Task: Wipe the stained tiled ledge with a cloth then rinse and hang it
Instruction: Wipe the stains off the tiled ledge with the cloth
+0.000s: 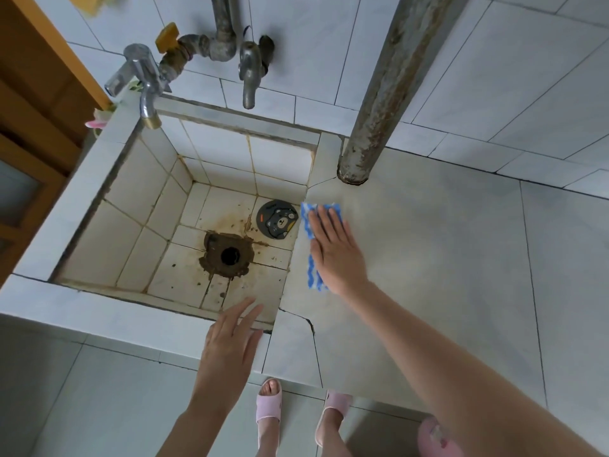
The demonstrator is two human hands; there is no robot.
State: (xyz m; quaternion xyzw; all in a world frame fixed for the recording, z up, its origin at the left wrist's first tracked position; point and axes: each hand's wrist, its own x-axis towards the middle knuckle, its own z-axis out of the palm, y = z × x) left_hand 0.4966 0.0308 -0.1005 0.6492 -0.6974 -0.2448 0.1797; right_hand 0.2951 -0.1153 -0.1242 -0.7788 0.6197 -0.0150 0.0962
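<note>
A person's right hand (pixel 333 249) presses flat, fingers straight and together, on a blue-and-white wavy-striped cloth (pixel 306 225) spread on the stained tiled ledge (pixel 428 258). The cloth lies along the ledge's left edge, right where it drops into a tiled basin (pixel 99 318). The only graphic in view is a cartoon bear on a round dark drain cover (pixel 276 220) lying on the basin floor, beside a brown-crusted drain hole (pixel 229 255); any lettering on it is too small to read.

The ledge runs bare to the right and toward the wall, where a rusty upright pipe (pixel 389 87) meets its back corner. A cracked tile joint (pixel 309 324) marks its front edge.

The left hand (pixel 227 347) is held open with fingers spread over the basin's front rim, holding nothing; contact with the rim cannot be told. Two metal taps (pixel 141 77) and a yellow valve handle (pixel 166 36) overhang the basin. Pink slippers (pixel 268 410) show below.
</note>
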